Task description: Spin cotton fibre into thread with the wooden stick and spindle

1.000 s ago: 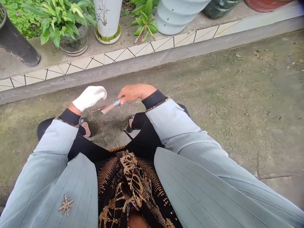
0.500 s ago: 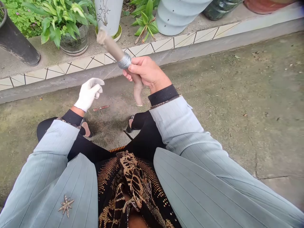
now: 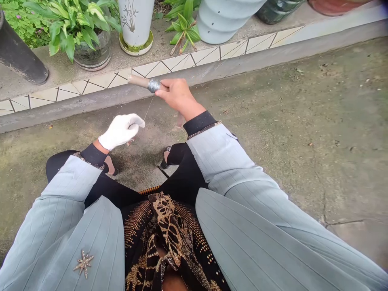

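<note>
My bare right hand (image 3: 177, 93) grips a short wooden stick (image 3: 138, 81), its far end pointing left and its lower end partly hidden under my wrist. Silvery wire (image 3: 154, 85) is wound in a thick band around the stick, just beyond my thumb. From that band a thin strand runs down to my left hand (image 3: 123, 129), which wears a white glove. Thumb and forefinger of the glove are pinched on the strand's end. The two hands are apart, the left one lower and closer to my knees.
A tiled ledge (image 3: 176, 62) crosses ahead, bearing a glass pot (image 3: 92, 54) with a leafy plant, a white pot (image 3: 136, 24) in a saucer, a ribbed pale pot (image 3: 226, 20) and a dark cylinder (image 3: 24, 52). Concrete ground (image 3: 273, 121) spreads below it.
The stick has swung from a steep slant to nearly level as my right hand turned and lowered. My left hand has moved right and slightly down, with the wire strand still stretched between.
</note>
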`<act>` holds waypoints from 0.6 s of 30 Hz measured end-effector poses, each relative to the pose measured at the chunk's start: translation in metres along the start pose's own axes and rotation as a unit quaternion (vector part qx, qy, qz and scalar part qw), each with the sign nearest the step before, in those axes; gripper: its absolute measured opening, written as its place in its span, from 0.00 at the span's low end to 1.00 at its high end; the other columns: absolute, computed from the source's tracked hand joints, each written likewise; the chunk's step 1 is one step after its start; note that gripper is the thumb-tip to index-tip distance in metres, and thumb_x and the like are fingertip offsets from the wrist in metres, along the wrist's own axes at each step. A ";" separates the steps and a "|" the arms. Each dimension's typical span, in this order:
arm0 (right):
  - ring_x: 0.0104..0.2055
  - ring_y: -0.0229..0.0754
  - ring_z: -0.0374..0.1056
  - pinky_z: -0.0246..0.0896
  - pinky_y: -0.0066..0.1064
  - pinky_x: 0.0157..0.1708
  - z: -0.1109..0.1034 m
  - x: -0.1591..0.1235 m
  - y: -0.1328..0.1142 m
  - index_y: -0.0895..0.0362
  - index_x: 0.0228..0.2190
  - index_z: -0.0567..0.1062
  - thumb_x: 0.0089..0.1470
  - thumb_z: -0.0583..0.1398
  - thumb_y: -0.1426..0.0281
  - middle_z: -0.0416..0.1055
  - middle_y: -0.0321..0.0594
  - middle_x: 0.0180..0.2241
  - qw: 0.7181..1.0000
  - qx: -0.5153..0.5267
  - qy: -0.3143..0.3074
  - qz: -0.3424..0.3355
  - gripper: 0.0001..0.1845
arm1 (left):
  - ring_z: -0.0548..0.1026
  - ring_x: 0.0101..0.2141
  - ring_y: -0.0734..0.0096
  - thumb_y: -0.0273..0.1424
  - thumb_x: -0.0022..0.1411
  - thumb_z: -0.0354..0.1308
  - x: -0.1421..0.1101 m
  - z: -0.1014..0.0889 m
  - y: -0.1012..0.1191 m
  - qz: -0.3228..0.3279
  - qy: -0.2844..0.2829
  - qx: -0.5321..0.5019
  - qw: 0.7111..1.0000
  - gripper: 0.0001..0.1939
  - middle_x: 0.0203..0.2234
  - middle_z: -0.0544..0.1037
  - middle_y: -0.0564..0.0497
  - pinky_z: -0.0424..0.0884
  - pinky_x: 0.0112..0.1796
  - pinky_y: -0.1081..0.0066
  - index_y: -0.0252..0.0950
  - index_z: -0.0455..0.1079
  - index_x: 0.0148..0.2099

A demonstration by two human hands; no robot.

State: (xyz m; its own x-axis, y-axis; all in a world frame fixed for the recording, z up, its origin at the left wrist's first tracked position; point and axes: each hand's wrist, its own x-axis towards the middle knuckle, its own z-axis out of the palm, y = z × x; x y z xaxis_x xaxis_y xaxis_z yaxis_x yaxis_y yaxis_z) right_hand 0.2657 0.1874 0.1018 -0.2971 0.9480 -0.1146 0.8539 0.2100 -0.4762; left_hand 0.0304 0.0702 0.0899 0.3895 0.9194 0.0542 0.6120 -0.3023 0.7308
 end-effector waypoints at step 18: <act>0.32 0.39 0.67 0.56 0.32 0.36 0.006 -0.027 -0.030 0.56 0.39 0.87 0.57 0.68 0.66 0.76 0.33 0.27 0.860 -0.045 -0.483 -0.159 0.09 | 0.78 0.34 0.61 0.26 0.56 0.53 0.013 -0.036 -0.018 -0.034 0.027 0.032 0.999 0.13 0.29 0.82 0.48 0.74 0.45 0.62 0.35 0.80 0.36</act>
State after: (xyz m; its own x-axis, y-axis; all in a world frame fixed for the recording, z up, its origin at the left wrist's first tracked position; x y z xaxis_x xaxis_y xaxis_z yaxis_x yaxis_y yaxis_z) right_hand 0.2456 0.1543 0.1137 -0.7007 0.2080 -0.6825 0.6811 0.4800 -0.5529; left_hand -0.0002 0.0966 0.1014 0.3092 0.9500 0.0434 0.6796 -0.2526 0.6887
